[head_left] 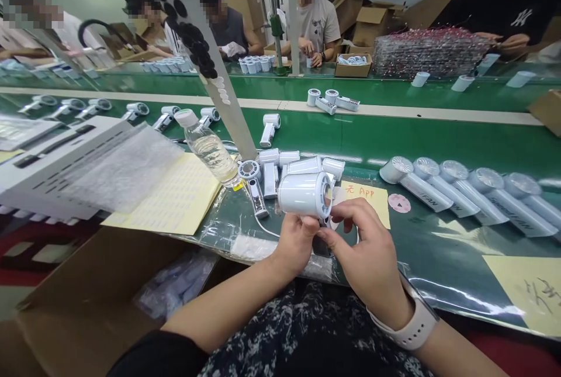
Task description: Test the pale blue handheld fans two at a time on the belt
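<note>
A white handheld fan (305,194) is held up in front of me, its round head lying sideways with the opening facing right. My left hand (294,244) grips the fan from below, fingers closed round its handle. My right hand (367,255), with a white watch on the wrist, has its fingers curled against the fan's handle and the right side of its head. Just behind lies a small pile of the same white fans (280,168) on the green bench.
A row of several finished fans (468,193) lies at the right. A water bottle (209,148) lies tilted on yellow sheets (175,201). An open cardboard box (83,301) stands at lower left. The green conveyor (394,131) carries more fans; other people work on its far side.
</note>
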### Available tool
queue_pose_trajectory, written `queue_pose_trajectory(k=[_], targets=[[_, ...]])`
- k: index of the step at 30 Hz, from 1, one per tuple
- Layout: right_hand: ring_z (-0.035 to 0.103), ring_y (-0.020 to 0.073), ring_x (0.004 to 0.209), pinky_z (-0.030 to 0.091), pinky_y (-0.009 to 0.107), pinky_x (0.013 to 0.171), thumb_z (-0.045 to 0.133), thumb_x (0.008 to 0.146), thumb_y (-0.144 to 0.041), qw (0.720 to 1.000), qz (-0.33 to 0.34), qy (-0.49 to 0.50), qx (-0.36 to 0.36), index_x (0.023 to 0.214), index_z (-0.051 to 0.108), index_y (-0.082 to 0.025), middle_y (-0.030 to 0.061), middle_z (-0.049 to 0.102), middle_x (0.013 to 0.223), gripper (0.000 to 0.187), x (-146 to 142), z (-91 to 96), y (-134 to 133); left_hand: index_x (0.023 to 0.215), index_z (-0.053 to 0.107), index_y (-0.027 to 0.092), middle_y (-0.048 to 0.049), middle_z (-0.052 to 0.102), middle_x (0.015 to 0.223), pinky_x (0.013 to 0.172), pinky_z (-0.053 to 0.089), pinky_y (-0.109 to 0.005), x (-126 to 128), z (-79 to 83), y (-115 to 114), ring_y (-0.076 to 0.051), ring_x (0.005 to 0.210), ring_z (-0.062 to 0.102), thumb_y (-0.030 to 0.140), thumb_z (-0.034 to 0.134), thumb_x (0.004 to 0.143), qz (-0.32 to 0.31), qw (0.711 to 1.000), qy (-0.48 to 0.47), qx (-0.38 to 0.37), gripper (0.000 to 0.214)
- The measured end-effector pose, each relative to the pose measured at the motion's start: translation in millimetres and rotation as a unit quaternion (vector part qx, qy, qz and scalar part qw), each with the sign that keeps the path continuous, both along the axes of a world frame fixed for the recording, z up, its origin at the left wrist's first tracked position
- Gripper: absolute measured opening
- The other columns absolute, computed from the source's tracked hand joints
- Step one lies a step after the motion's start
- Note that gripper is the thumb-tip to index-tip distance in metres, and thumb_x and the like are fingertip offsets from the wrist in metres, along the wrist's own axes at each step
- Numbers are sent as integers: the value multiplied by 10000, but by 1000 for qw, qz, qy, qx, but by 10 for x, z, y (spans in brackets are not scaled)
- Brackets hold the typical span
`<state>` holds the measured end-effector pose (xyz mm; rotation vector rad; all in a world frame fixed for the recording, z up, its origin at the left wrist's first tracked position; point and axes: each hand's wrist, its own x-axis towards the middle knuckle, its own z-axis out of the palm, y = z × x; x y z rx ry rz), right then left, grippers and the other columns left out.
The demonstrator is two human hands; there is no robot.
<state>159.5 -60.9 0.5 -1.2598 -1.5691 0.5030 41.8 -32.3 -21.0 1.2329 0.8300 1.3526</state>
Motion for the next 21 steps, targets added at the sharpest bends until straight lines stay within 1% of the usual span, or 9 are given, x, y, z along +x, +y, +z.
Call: queue_pose_trajectory(k=[3, 6, 9, 11, 12, 14, 16, 18, 21], targets=[[520, 160, 706, 459, 268, 642, 699, 813, -151, 1000, -1, 16, -24, 831, 575, -225, -11, 573, 797, 145, -17, -8, 8, 844, 725, 150, -99, 725, 812, 785, 507, -350, 0, 23, 21, -253, 795, 654, 852, 597, 633, -7, 999, -25, -31, 744], [547, 164, 722, 453, 270, 666, 654, 846, -195, 998, 51, 32, -36, 724, 517, -226, -9, 571, 753, 186, -56, -33, -3, 752, 713, 148, -59, 693, 729, 775, 495, -334, -36, -40, 52, -226, 748, 625, 803, 723, 534, 4, 994, -83, -77, 690], [574, 174, 717, 467, 277, 667, 614, 863, -271, 990, 111, 47, -79, 690, 532, -221, 7, 588, 735, 198, -66, -71, 71, 732, 713, 146, -55, 690, 703, 759, 500, -341, -126, -196, 50, -214, 712, 624, 805, 666, 633, 13, 984, -150, -96, 668], [573, 172, 648, 466, 273, 600, 599, 858, -338, 980, 130, 63, -134, 713, 582, -216, 10, 598, 703, 190, -57, -56, 260, 775, 729, 141, -74, 712, 731, 800, 504, -356, -189, -368, 59, -229, 746, 661, 805, 633, 674, -100, 936, -276, -192, 679], [570, 169, 614, 462, 272, 572, 598, 850, -370, 976, 138, 64, -158, 725, 605, -212, 10, 602, 684, 201, -64, -18, 400, 806, 734, 147, -80, 729, 784, 827, 500, -356, -215, -468, 78, -235, 791, 676, 797, 629, 690, -126, 912, -330, -210, 669], [562, 169, 565, 452, 277, 535, 604, 832, -412, 973, 147, 43, -173, 736, 642, -207, 6, 600, 636, 230, -135, 138, 731, 802, 730, 142, -111, 750, 879, 834, 497, -362, -254, -657, 143, -265, 857, 695, 809, 663, 636, -191, 873, -398, -207, 691], [564, 173, 556, 454, 291, 539, 607, 823, -408, 979, 154, -1, -132, 738, 677, -203, 7, 600, 612, 232, -306, 378, 1064, 773, 719, 131, -150, 756, 931, 859, 489, -382, -274, -784, 212, -295, 906, 703, 831, 624, 652, -237, 864, -395, -205, 717], [582, 177, 559, 469, 303, 548, 569, 848, -372, 983, 170, -45, -55, 793, 719, -194, 20, 629, 621, 238, -569, 646, 1353, 715, 707, 126, -166, 756, 914, 906, 479, -408, -282, -823, 256, -326, 953, 703, 841, 574, 686, -249, 869, -372, -212, 728], [650, 178, 601, 515, 302, 566, 480, 914, -292, 977, 191, -86, 35, 935, 707, -170, 58, 712, 731, 258, -1050, 1004, 1684, 727, 715, 128, -160, 747, 893, 971, 471, -435, -286, -760, 263, -359, 1038, 680, 806, 561, 735, -241, 867, -362, -244, 695]])
